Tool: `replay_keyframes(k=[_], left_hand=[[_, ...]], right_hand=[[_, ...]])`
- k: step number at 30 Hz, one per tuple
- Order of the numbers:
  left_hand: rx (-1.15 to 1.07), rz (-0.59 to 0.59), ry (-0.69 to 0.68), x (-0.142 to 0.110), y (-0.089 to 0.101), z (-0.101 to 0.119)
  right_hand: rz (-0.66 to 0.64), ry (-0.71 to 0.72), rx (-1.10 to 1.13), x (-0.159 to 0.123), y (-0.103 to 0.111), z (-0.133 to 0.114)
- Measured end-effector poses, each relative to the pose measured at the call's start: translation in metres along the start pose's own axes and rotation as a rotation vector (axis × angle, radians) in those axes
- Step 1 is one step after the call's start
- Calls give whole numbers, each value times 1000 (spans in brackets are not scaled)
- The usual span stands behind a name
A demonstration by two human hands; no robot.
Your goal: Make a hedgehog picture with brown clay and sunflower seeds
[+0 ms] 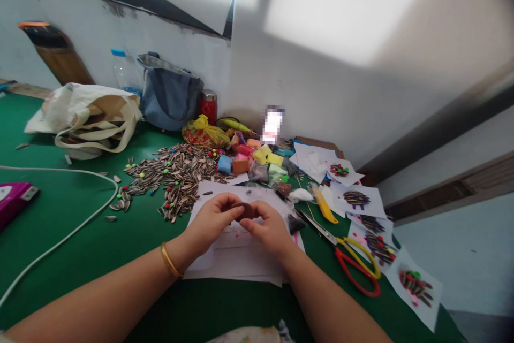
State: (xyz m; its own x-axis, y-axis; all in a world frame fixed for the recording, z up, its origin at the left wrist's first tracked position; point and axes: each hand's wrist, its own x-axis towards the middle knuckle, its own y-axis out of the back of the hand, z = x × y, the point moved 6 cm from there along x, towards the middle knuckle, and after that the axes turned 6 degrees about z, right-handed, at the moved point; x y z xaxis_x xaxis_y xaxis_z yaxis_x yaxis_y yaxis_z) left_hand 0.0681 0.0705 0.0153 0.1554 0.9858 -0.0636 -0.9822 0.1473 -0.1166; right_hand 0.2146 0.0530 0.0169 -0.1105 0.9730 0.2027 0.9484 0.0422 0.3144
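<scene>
Both my hands meet over a stack of white paper [241, 268], pinching one flattened piece of dark brown modelling clay [246, 211] between them. My left hand [212, 220], with a gold bangle at its wrist, has thumb and fingers closed on the left side of the clay. On the right side, the thumb and fingers of my right hand [269, 225] are closed on it too. Faint drawn lines and a pink spot show on the paper beneath. A heap of striped sunflower seeds [180, 169], dotted with small coloured balls, lies beyond my left hand.
Wrapped coloured clay blocks [261, 158] lie behind the paper. Scissors [341, 249] with red and yellow handles and a yellow cutter [324, 205] are at right, beside seed-decorated sheets [357, 198]. A white cable [80, 228], cloth bag [96, 118] and blue bag [168, 94] occupy the left.
</scene>
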Motion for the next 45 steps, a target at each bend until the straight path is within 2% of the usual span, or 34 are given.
replay_keyframes(k=[4, 10, 14, 17, 21, 28, 34, 39, 42, 45], left_hand=[[58, -32, -21, -1, -2, -1], [321, -34, -117, 0, -1, 9], [120, -66, 13, 1, -1, 4], [37, -72, 36, 0, -2, 2], [118, -45, -30, 0, -1, 7], [177, -44, -136, -4, -1, 18], [88, -130, -31, -5, -7, 8], [327, -84, -197, -3, -4, 19], [209, -67, -113, -2, -1, 17], [71, -128, -10, -3, -4, 10]], right_hand=[[37, -17, -59, 1, 1, 4], [6, 59, -192, 2, 1, 1], [-3, -24, -60, 2, 1, 4], [-5, -71, 40, 3, 2, 7], [15, -42, -18, 3, 3, 5], [-39, 31, 7, 0, -1, -3], [-12, 51, -53, 1, 0, -7], [-20, 74, -136, 1, 0, -7], [-38, 51, -81, 0, 0, -7], [-22, 10, -35, 0, 3, -4]])
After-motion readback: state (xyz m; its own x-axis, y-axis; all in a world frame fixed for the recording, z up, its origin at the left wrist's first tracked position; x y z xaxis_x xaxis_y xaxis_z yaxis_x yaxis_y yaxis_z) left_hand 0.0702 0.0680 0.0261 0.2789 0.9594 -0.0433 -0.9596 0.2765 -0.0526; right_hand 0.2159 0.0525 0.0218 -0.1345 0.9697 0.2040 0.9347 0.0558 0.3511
